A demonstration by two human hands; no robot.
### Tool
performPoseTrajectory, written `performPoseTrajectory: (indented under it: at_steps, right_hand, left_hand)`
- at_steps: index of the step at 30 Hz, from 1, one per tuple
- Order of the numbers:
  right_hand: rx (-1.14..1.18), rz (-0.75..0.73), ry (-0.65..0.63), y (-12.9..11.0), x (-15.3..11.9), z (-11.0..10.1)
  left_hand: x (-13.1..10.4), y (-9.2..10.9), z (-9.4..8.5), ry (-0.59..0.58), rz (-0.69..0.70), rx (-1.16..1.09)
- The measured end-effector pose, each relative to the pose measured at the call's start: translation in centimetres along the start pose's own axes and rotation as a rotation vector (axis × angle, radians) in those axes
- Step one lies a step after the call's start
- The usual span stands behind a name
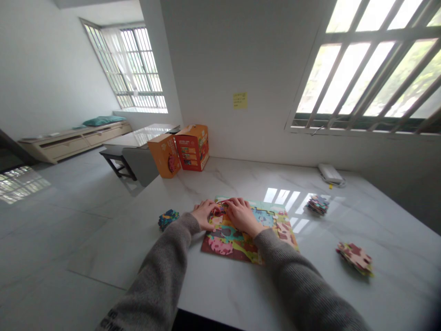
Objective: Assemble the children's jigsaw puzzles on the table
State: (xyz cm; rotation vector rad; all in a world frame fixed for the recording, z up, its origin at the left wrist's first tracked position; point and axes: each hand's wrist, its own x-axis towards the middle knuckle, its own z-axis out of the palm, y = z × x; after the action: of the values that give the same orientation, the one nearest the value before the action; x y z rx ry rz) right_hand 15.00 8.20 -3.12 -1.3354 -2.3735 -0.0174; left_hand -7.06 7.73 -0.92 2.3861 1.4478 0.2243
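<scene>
On the white marbled table lies a colourful rectangular jigsaw puzzle, its pink-and-brown near-left corner in plain view. The bare left hand curves at its left edge; the bare right hand arches over its far-left part. Whether either pinches a piece, I cannot tell. Beyond stand two orange cardboard boxes near the wall.

Grey knit sleeves, dark lettering
</scene>
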Motion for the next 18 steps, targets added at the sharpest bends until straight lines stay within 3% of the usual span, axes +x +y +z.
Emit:
performPoseTrajectory:
  at_steps: [10, 14, 18]
  right_hand:
    - [0.084, 0.019, -0.063, 0.2, 0.3, -0.8]
    - [0.267, 0.052, -0.063, 2.5, 0.7, -4.0]
    - [0.450, 0.078, -0.040, 5.9, -1.4, -8.4]
  left_hand:
    - [-0.6, -0.5, 0.9, 0.062, 0.029, -0.021]
    - [-0.7, -1.0, 1.2, 0.108, 0.040, -0.068]
    - [-0.4, -1.2, 1.8, 0.193, 0.048, -0.078]
